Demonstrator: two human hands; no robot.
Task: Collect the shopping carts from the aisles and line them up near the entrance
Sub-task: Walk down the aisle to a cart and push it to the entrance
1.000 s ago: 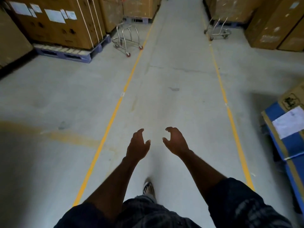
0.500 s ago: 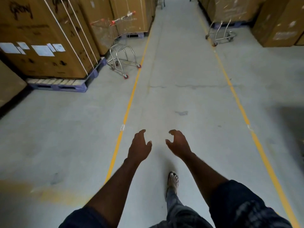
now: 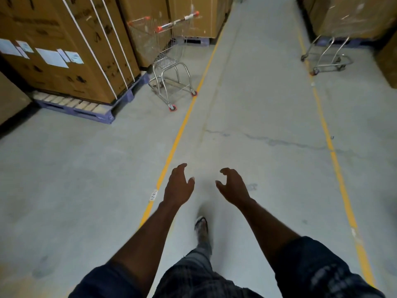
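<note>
Concrete floor; two carts: left cart, right cart, basket unclear; left hand, right hand empty, loosely curled.

The floor under me is matt grey concrete, scuffed and cracked, with worn yellow painted lines. The near shopping cart is shiny bare metal tube and wire, its handle capped in orange plastic; the far cart is the same bright metal. Brown cardboard boxes with white paper labels sit on a plastic pallet. My sleeves are dark cloth.
</note>
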